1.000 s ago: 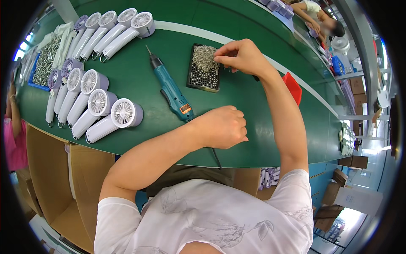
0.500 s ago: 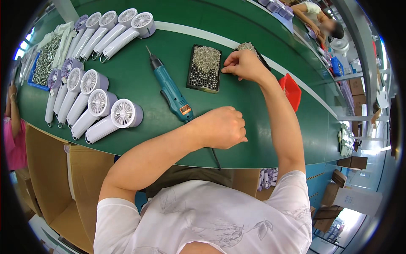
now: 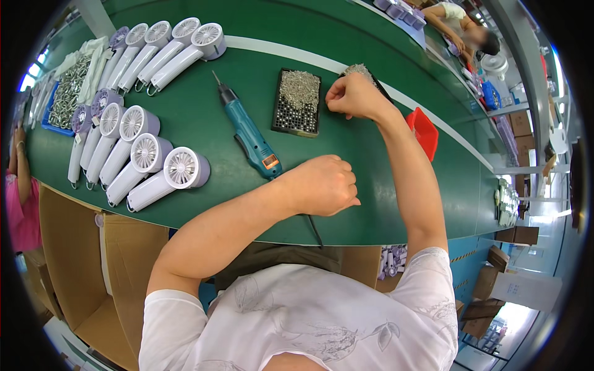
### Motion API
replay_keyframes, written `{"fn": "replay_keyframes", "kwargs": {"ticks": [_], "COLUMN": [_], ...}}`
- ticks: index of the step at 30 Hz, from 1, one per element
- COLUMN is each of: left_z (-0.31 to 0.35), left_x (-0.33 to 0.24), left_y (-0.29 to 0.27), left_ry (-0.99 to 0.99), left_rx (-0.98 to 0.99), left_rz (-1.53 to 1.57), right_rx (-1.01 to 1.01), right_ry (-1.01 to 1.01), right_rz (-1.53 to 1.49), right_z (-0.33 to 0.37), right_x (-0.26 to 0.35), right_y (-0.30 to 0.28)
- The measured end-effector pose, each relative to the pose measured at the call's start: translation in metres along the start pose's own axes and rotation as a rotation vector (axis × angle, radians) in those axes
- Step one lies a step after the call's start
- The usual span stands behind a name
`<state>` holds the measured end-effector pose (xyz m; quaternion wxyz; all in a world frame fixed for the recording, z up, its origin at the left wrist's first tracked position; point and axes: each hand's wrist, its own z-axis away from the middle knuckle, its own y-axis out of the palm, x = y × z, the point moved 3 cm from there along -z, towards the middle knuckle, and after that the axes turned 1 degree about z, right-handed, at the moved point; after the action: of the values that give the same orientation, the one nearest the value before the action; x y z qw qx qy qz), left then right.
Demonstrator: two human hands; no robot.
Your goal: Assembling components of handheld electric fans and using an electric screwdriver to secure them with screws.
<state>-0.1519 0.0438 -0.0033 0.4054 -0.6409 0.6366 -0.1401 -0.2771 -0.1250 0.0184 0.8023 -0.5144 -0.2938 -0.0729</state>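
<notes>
My left hand (image 3: 326, 185) is curled into a fist above the table near its front edge. Whatever lies inside those fingers, if anything, is hidden. Thumb and forefinger of my right hand (image 3: 359, 99) pinch together at the near side of a second black tray of small screws (image 3: 359, 70), which the hand partly covers. Anything between those fingertips is too small to make out. Left of that hand stands a black perforated tray (image 3: 297, 123) heaped with small silver screws (image 3: 300, 90). A teal electric screwdriver (image 3: 249, 133) lies further left, its cord passing under my left forearm.
White and lilac handheld fans (image 3: 185, 168) lie in two rows on the left of the green table (image 3: 247, 216). Beyond them is a blue bin (image 3: 57, 128) of metal parts. A red bin (image 3: 424, 134) stands right of my right forearm. Another person (image 3: 461, 31) works across the table.
My right hand has shifted only slightly, its fingertips still pinched beside the second tray. My left fist stays in place. The view has moved a little.
</notes>
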Motion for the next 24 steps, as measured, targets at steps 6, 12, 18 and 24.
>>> {"fn": "replay_keyframes", "kwargs": {"ticks": [6,12,18,24], "left_z": [0.002,-0.001,0.001,0.0], "left_x": [-0.002,-0.001,-0.002,-0.002], "left_y": [0.0,-0.001,0.002,0.002], "left_ry": [0.01,0.004,0.009,0.016], "left_rx": [0.005,-0.014,0.004,0.018], "left_rz": [-0.01,0.004,0.002,-0.014], "right_rx": [-0.065,-0.091,-0.102,-0.127], "right_ry": [-0.055,0.163,0.194,0.154], "right_rz": [-0.231,0.112,0.062,-0.034], "right_z": [0.011,0.017,0.017,0.01], "right_x": [0.037,0.01,-0.013,-0.006], "right_y": [-0.016,-0.028,-0.003,0.011]}}
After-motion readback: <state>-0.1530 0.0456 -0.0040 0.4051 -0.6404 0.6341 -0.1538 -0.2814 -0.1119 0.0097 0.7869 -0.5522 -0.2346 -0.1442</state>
